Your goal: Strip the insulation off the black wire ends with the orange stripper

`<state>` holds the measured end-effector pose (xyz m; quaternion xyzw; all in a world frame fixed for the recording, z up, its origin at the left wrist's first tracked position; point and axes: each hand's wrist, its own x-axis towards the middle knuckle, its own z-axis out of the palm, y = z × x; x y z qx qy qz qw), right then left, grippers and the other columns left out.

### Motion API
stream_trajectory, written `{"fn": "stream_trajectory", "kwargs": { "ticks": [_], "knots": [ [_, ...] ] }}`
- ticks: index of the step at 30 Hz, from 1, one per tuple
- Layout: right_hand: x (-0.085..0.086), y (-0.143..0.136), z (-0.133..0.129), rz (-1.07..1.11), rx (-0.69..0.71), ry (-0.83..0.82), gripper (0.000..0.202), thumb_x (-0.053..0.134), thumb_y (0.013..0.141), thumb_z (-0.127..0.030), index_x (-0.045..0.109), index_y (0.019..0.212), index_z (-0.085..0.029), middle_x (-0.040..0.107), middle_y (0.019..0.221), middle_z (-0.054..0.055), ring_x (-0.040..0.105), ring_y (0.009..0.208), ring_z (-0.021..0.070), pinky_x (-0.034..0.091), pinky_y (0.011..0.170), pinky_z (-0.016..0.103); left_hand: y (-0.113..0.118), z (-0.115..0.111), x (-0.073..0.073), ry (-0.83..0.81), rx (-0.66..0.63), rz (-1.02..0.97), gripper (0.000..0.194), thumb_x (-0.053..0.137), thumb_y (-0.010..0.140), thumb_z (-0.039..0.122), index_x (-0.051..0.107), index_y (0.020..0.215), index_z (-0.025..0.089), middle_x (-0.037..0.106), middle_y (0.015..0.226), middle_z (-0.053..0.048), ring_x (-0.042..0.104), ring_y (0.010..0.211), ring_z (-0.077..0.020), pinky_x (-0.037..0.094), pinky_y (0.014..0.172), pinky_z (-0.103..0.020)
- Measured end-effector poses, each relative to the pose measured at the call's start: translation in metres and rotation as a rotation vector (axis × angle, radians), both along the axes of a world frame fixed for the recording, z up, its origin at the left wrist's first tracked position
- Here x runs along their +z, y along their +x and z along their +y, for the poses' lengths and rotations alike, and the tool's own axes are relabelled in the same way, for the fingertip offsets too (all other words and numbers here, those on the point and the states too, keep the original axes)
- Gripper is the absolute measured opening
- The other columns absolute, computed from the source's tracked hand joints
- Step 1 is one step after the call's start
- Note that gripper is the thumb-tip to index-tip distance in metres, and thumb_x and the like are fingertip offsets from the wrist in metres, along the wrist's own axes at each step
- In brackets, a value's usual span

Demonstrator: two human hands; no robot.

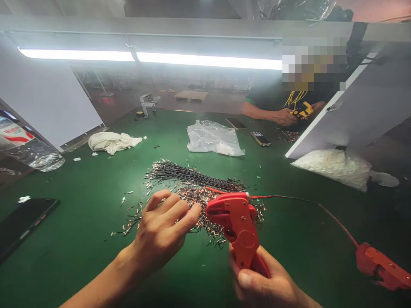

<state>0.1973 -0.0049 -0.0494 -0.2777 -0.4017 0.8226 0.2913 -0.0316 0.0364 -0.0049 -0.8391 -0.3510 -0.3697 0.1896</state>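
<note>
My right hand grips the handles of a red wire stripper, whose jaws point left. Close to those jaws is my left hand, its fingers curled and the thumb drawn against them; whatever they hold is hidden. Behind both hands lies a bundle of black wires, roughly parallel, with bare ends at the left. A heap of short wire scraps with copper and black bits spreads under and around the hands. A red wire runs from behind the stripper toward the right.
A second red wire stripper lies at right. Farther off are a plastic bag, two phones, a white cloth and a bag of pale pieces. At left are a bottle and a dark device. A co-worker's hand holds a yellow tool.
</note>
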Motion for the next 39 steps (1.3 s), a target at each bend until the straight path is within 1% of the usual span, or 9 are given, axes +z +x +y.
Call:
{"fn": "stream_trajectory", "kwargs": {
  "ticks": [6,13,15,19,21,24,26,32,39],
  "knots": [
    [-0.005,0.003,-0.002,-0.003,-0.022,-0.009,0.043,0.073,0.074,-0.052,0.045,0.074,-0.019,0.033,0.056,-0.008,0.025,0.048,0.0062,0.019,0.046,0.024,0.002,-0.002,-0.002,0.0,0.012,0.011,0.026,0.045,0.084,-0.001,0.06,0.093,0.018,0.062,0.063,0.004,0.053,0.056,-0.0108,0.038,0.079,-0.032],
    [-0.005,0.002,0.002,0.34,0.07,-0.144,0.042,0.071,0.075,-0.042,0.057,0.101,-0.014,0.057,0.074,0.003,0.053,0.06,0.011,0.04,0.057,0.024,0.001,-0.001,-0.005,-0.003,0.09,-0.032,0.02,0.052,0.084,0.0,0.059,0.094,0.016,0.058,0.058,0.005,0.049,0.055,-0.011,0.038,0.078,-0.032],
    [-0.002,0.003,0.006,0.323,-0.012,-0.098,0.037,0.068,0.078,-0.042,0.059,0.101,-0.014,0.061,0.079,0.005,0.057,0.062,0.013,0.041,0.058,0.025,0.0,0.0,-0.004,0.016,0.116,-0.045,0.019,0.054,0.084,0.001,0.059,0.095,0.016,0.06,0.059,0.005,0.05,0.055,-0.0113,0.038,0.078,-0.033],
    [0.006,0.005,0.013,0.071,-0.296,0.106,0.026,0.064,0.084,-0.036,0.061,0.102,-0.018,0.064,0.1,0.008,0.058,0.068,0.0139,0.044,0.066,0.03,0.0,-0.002,-0.003,0.051,0.072,-0.017,0.02,0.056,0.083,0.001,0.062,0.095,0.016,0.061,0.06,0.005,0.053,0.056,-0.0111,0.038,0.078,-0.033],
    [0.008,0.005,0.015,-0.015,-0.377,0.13,0.022,0.064,0.084,-0.033,0.06,0.102,-0.02,0.064,0.097,0.006,0.057,0.07,0.0149,0.044,0.068,0.032,0.002,-0.005,-0.005,0.046,0.021,0.032,0.021,0.056,0.083,0.003,0.064,0.098,0.015,0.063,0.062,0.003,0.056,0.06,-0.0121,0.038,0.079,-0.033],
    [0.008,0.005,0.014,-0.045,-0.416,0.151,0.021,0.064,0.085,-0.031,0.059,0.103,-0.021,0.063,0.087,0.004,0.055,0.073,0.0172,0.044,0.068,0.033,0.006,-0.009,-0.009,0.052,-0.063,0.1,0.02,0.055,0.085,0.006,0.065,0.101,0.011,0.064,0.066,0.0,0.058,0.064,-0.0138,0.039,0.081,-0.035],
    [0.007,0.003,0.013,-0.052,-0.44,0.183,0.022,0.065,0.084,-0.031,0.059,0.103,-0.021,0.062,0.091,0.004,0.055,0.074,0.0172,0.044,0.069,0.034,0.01,-0.012,-0.01,0.073,-0.103,0.124,0.02,0.051,0.087,0.007,0.066,0.099,0.011,0.065,0.067,-0.001,0.057,0.066,-0.0146,0.039,0.082,-0.036],
    [0.011,-0.005,0.012,-0.013,-0.48,0.179,0.024,0.07,0.079,-0.031,0.057,0.098,-0.022,0.06,0.087,0.001,0.057,0.072,0.0149,0.045,0.068,0.031,0.017,-0.02,-0.01,0.091,-0.14,0.171,0.024,0.046,0.09,0.008,0.07,0.096,0.012,0.069,0.075,-0.004,0.057,0.078,-0.0183,0.04,0.083,-0.037],
    [0.013,-0.011,0.011,-0.041,-0.495,0.151,0.025,0.07,0.075,-0.027,0.055,0.094,-0.02,0.056,0.077,-0.002,0.055,0.067,0.0136,0.044,0.068,0.031,0.021,-0.028,-0.013,0.061,-0.167,0.223,0.021,0.052,0.089,0.008,0.07,0.099,0.011,0.072,0.082,-0.003,0.058,0.086,-0.0209,0.039,0.088,-0.038]
  ]
}}
